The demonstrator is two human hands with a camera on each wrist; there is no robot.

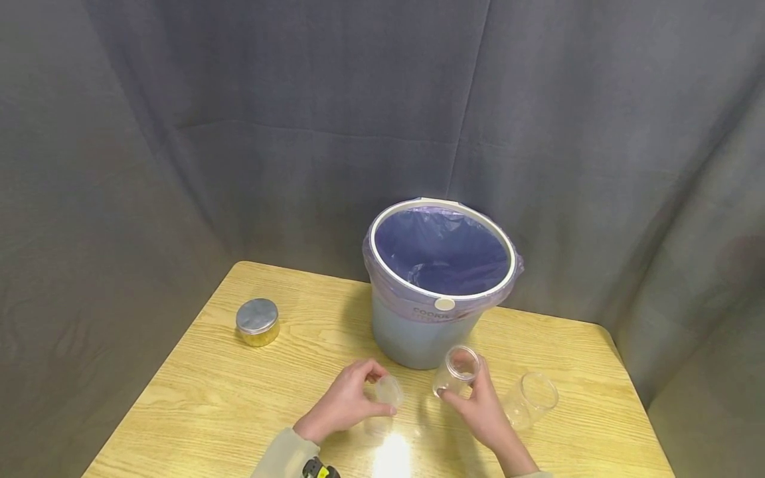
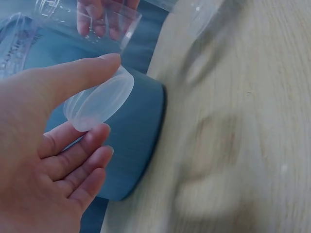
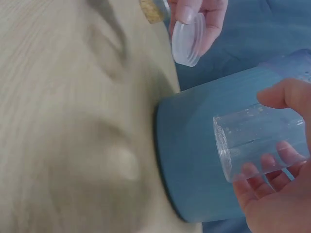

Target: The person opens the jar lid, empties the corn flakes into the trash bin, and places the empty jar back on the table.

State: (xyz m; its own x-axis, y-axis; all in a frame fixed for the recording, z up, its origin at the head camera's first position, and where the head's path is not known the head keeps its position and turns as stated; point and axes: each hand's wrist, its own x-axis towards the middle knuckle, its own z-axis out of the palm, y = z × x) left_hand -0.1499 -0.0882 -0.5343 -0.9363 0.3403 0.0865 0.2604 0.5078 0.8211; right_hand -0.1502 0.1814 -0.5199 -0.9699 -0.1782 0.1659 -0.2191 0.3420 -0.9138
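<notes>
One clear jar [image 3: 257, 133] is gripped in the right hand [image 1: 485, 406]; I see the thumb and fingers curved round its wall. The left hand [image 1: 346, 401] pinches a translucent lid [image 2: 102, 102] by its edge, left of that jar. Just beyond both hands stands a bin [image 1: 409, 338] lined with a purple bag [image 1: 442, 249]. Right of the right hand sits a second clear jar [image 1: 520, 410]; a silver-lidded tin [image 1: 257, 322] sits well left, beyond the left hand.
</notes>
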